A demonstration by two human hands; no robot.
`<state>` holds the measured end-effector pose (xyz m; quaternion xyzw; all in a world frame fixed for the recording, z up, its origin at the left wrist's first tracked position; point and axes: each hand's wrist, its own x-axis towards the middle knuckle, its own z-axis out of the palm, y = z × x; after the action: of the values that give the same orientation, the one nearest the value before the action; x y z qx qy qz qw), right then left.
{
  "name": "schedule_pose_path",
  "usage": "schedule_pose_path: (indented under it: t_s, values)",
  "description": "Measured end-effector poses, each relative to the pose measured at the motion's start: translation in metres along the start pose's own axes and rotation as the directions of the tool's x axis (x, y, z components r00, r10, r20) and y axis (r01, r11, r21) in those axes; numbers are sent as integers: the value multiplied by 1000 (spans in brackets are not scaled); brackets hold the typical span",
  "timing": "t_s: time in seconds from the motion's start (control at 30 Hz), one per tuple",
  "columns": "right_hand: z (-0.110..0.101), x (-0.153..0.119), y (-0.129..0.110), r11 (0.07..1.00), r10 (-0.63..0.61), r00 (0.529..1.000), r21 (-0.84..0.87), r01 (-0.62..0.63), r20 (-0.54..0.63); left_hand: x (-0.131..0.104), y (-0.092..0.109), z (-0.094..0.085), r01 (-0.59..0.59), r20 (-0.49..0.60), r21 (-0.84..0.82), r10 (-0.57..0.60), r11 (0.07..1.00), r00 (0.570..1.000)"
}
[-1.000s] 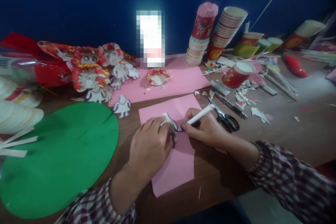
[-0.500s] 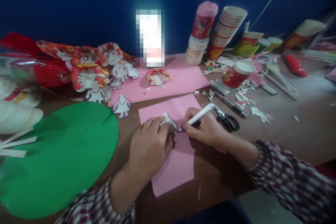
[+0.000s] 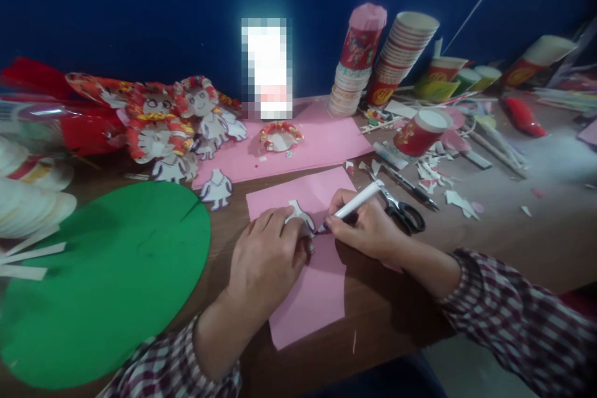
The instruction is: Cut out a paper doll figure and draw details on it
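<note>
In my right hand [image 3: 366,227] is a white marker [image 3: 357,200], its tip by the purple-outlined edge of a small white paper cutout [image 3: 301,214]. My left hand [image 3: 265,255] is closed on that cutout and covers its lower left part. Beneath both hands lies a pink sheet of paper [image 3: 312,298]. Just right of my right hand are black-handled scissors [image 3: 405,211] and a pen [image 3: 417,189]. A finished-looking cutout shaped like a little body [image 3: 217,188] rests up and left of my left hand.
On the left lies a big green oval sheet [image 3: 116,280] beside stacked paper cups [image 3: 32,208]. Paper figures [image 3: 158,130] stand behind it. A paper ring [image 3: 280,137] sits on another pink sheet [image 3: 233,165]. Cup stacks [image 3: 401,56], a red cup [image 3: 422,132] and paper scraps [image 3: 461,202] occupy the right.
The marker and my right hand have shifted very slightly, the tip staying near the cutout's edge. My left hand is in the same place.
</note>
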<state>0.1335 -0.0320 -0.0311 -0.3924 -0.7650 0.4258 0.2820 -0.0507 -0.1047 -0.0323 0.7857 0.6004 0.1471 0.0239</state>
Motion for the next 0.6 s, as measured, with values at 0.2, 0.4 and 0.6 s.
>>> schedule_pose_path:
  t_s: [0.2, 0.4, 0.6]
  values:
    - [0, -1, -2, 1000, 21, 999, -1, -21, 41, 0, 0, -2, 5, 18, -8, -5, 1000, 1000]
    - [-1, 1, 1, 995, 24, 998, 100, -19, -50, 0, 0, -1, 12, 16, -3, -12, 1000, 1000]
    - [1, 3, 4, 997, 1, 995, 73, 7, -99, 0, 1, 0, 10, 11, -7, -10, 1000, 1000]
